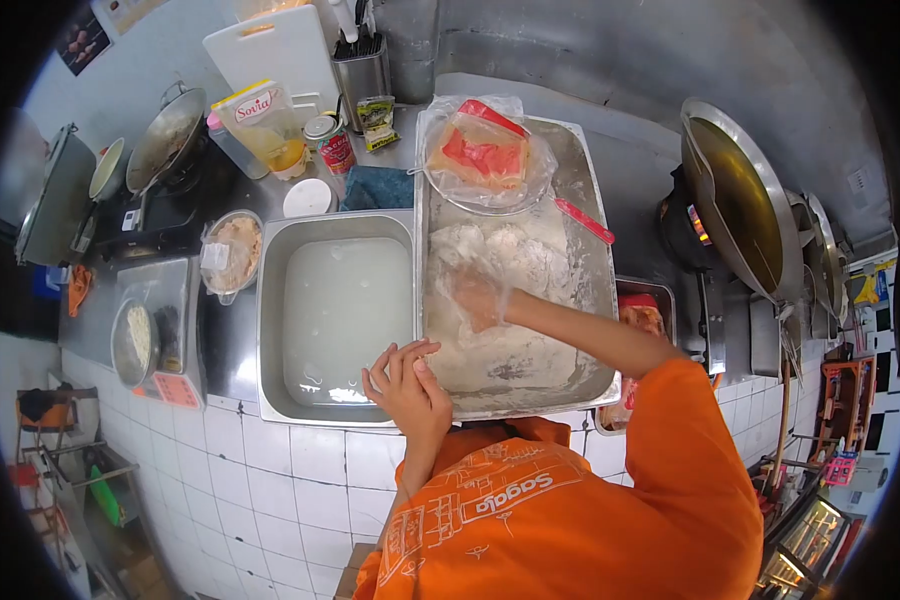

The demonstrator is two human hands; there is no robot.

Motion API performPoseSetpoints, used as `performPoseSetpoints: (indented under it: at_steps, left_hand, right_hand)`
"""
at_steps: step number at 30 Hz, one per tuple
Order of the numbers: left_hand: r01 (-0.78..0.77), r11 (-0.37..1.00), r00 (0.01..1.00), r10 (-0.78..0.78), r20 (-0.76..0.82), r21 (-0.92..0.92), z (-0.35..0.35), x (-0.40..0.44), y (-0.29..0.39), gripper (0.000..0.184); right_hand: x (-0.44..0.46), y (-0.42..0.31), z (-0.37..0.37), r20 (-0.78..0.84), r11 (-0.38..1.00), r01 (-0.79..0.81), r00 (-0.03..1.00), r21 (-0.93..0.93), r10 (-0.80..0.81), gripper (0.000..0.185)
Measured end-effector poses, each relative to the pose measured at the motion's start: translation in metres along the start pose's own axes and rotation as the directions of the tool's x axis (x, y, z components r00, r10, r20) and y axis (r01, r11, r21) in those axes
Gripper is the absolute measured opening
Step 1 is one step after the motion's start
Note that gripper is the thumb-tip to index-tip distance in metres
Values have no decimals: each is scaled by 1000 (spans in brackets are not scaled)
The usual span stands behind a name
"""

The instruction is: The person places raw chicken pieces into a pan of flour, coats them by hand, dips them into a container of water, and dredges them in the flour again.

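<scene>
My right hand (475,298), in a clear plastic glove, reaches down into a metal tray (588,385) coated with white flour (540,335). Its fingers are blurred by the glove and the flour, so I cannot make out whether they hold anything. Flour-covered lumps (520,255) lie just beyond it. My left hand (410,390) is bare, with fingers stretched out and nothing in them. It is over the near rims, where the flour tray meets a metal pan of cloudy water (345,310).
A metal strainer with a plastic bag (485,150) sits in the tray's far end, beside a red handle (584,220). At right stands a wok of oil (735,205); a tray of red meat (642,315) is underneath my arm. Left are a bowl (235,250) and a scale (175,385).
</scene>
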State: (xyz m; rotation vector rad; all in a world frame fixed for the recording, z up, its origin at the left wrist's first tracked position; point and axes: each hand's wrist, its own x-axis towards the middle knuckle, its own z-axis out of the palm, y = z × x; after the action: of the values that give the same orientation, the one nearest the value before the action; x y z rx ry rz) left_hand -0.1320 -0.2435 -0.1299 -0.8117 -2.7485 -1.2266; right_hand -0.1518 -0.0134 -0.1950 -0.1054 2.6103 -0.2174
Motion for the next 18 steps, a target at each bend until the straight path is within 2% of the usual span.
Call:
performPoseSetpoints:
  at_steps: [2, 5, 8, 10, 12, 14, 17, 18]
  left_hand:
    - [3, 1000, 1000, -3, -7, 16, 0, 0, 0, 38]
    - [13, 1000, 1000, -12, -17, 10, 0, 0, 0, 38]
    - [7, 1000, 1000, -7, 0, -24, 2, -2, -4, 33]
    - [10, 1000, 1000, -10, -7, -23, 1, -1, -3, 33]
    - [9, 1000, 1000, -10, -9, -26, 1, -1, -4, 32]
    - [15, 999, 1000, -16, -12, -35, 3, -1, -4, 32]
    - [14, 999, 1000, -15, -17, -39, 4, -1, -5, 32]
    - [16, 999, 1000, -17, -16, -42, 5, 1, -5, 32]
  right_hand:
    - [29, 22, 46, -149, 990, 45, 987, -130, -65, 88]
    - [21, 13, 48, -180, 990, 89, 978, -105, -107, 89]
    - [15, 2, 62, -65, 988, 137, 988, -73, -142, 88]
    - [17, -4, 74, -54, 989, 129, 991, 76, -125, 90]
    - [7, -12, 88, -73, 981, 156, 986, 115, -148, 89]
    - [-26, -31, 72, -112, 974, 225, 969, 33, -220, 83]
    - [-23, -36, 65, 6, 936, 183, 981, 302, -194, 78]
    - [-20, -39, 66, 49, 944, 135, 986, 302, -156, 77]
